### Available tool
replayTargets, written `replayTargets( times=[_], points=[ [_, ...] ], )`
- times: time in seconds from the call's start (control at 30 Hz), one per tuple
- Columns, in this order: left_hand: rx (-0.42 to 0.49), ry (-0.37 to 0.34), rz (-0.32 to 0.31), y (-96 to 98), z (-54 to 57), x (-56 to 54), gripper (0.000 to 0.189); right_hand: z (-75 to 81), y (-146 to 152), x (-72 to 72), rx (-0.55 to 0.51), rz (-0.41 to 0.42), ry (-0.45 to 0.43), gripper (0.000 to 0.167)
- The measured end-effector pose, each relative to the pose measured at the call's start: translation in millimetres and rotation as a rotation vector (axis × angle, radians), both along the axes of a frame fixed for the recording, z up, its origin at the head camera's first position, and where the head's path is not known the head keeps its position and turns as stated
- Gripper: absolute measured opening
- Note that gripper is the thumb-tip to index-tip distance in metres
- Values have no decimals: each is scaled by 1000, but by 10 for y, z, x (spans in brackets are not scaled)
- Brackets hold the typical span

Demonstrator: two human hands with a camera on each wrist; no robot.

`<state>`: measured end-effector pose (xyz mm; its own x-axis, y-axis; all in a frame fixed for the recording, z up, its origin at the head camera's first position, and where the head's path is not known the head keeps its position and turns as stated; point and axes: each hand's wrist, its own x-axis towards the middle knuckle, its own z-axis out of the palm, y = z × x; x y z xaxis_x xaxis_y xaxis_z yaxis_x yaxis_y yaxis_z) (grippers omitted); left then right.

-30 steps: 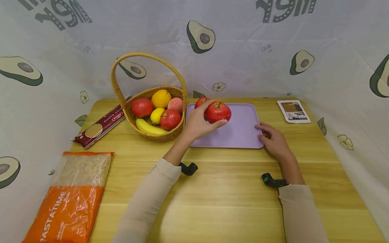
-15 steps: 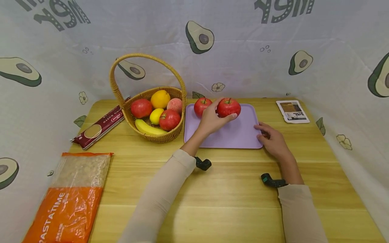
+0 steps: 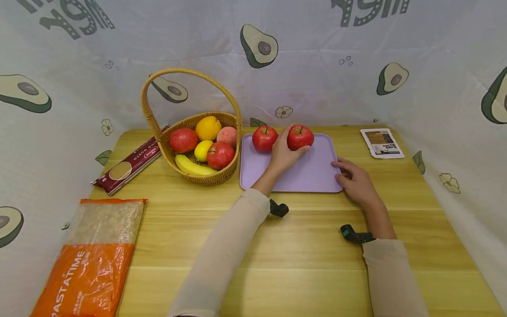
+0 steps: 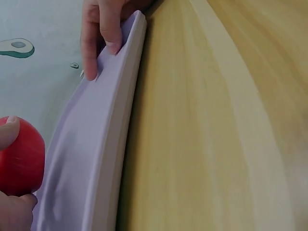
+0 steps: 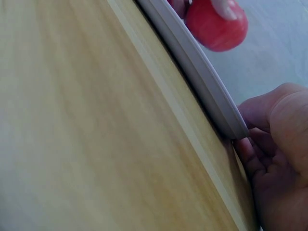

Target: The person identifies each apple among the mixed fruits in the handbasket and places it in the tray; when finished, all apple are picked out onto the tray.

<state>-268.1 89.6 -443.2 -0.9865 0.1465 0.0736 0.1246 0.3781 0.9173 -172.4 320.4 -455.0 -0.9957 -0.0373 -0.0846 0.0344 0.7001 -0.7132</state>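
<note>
My left hand (image 3: 283, 155) grips a red apple (image 3: 301, 137) over the back of a lilac tray (image 3: 317, 171), its thumb in front of the fruit. A second red apple (image 3: 264, 139) sits at the tray's back left, just left of that hand. In the left wrist view, the gripped apple (image 4: 21, 159) shows at the left edge between thumb and fingers. At the tray's right end, my right hand (image 3: 356, 182) pinches the rim. The right wrist view shows the right thumb above the tray edge (image 5: 207, 82) and fingers beneath it.
Left of the tray stands a wicker basket (image 3: 227, 174) with a tall handle, holding several fruits. Behind it leans a maroon packet (image 3: 130, 165). An orange pasta bag (image 3: 89, 259) lies front left. A small white packet (image 3: 382, 143) lies back right.
My left hand has carried the apple rightward, away from the other apple, and lowered it toward the tray. My right hand stays at the tray's right end.
</note>
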Motion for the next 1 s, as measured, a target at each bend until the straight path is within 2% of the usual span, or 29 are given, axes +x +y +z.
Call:
replayTargets(
  times=[0.23, 0.5, 0.77, 0.9, 1.0],
  points=[
    [-2, -30, 15, 100, -82, -56, 84, -17, 3, 2, -5, -4, -2, 46],
    [-110, 26, -23, 123, -114, -72, 89, -9, 2, 6, -2, 0, 3, 45],
    [-110, 13, -85, -31, 15, 66, 91, -1, -5, 5, -20, 4, -2, 46],
    [-108, 39, -130, -176, 125, 178, 89, -10, -1, 0, -11, 6, 5, 46],
    [-70, 60, -175, -319, 205, 266, 87, -15, 5, -2, -9, 7, 8, 45]
  ],
)
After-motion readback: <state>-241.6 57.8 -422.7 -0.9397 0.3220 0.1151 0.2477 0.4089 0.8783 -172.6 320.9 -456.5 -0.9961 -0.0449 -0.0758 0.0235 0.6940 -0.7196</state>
